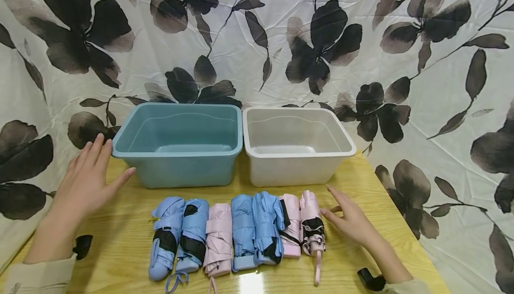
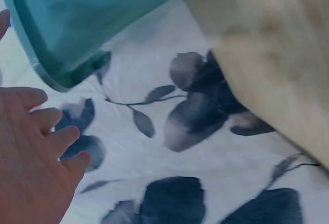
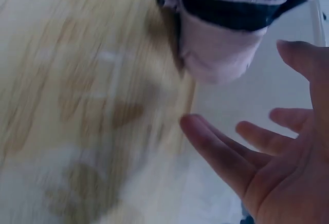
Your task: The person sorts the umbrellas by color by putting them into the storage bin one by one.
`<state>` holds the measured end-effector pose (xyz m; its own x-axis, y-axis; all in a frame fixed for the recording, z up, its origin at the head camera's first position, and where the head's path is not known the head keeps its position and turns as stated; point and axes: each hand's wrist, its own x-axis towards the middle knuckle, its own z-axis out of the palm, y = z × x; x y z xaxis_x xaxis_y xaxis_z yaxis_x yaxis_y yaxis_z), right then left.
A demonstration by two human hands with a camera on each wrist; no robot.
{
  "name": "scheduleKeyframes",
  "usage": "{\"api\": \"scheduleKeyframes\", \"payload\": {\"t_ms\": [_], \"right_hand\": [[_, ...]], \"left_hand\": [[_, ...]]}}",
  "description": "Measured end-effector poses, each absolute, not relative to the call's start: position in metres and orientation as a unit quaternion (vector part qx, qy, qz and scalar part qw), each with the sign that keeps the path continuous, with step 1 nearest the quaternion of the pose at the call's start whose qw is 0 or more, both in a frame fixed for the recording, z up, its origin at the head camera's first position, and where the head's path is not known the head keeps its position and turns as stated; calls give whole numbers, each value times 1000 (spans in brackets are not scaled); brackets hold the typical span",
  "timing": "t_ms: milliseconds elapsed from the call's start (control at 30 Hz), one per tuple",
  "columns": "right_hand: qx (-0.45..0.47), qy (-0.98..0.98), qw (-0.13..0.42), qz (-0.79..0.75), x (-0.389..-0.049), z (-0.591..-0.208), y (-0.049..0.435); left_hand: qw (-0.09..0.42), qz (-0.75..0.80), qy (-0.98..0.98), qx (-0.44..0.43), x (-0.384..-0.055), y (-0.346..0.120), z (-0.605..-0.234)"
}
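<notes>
Left hand (image 1: 88, 180) is spread beside the blue bin (image 1: 182, 171), right hand (image 1: 351, 218) relaxed beside umbrellas (image 1: 242, 229) lined along the desk's (image 1: 120, 245) near edge.

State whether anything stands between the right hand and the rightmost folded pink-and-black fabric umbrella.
Nothing visible does: the right hand is close beside the folded pink-and-black fabric umbrella, its fingers extended, with no other object between them.

on the table (image 1: 120, 240), a row of umbrellas (image 1: 242, 227) before two bins (image 1: 186, 170) side by side, with a cloth (image 1: 257, 71) behind.
</notes>
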<state>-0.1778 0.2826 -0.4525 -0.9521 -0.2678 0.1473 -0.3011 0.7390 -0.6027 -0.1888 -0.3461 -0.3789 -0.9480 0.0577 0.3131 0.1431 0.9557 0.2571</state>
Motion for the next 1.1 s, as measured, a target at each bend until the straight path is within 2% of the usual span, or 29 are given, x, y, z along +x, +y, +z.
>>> {"api": "scheduleKeyframes", "payload": {"t_ms": [200,433,700,1100], "right_hand": [[170,-938,-20,301,-183,-452,269],[199,-934,-49,293,-190,-451,258],[211,-937,-42,277,-197,-451,246],[176,-925,-20,336,-193,-457,250]], "left_hand": [[131,-121,-981,-81,-207,-339,-359],[81,-109,-985,-109,-228,-335,-349],[40,-99,-987,-120,-240,-343,-347],[45,-91,-986,-131,-242,-344,-352]]}}
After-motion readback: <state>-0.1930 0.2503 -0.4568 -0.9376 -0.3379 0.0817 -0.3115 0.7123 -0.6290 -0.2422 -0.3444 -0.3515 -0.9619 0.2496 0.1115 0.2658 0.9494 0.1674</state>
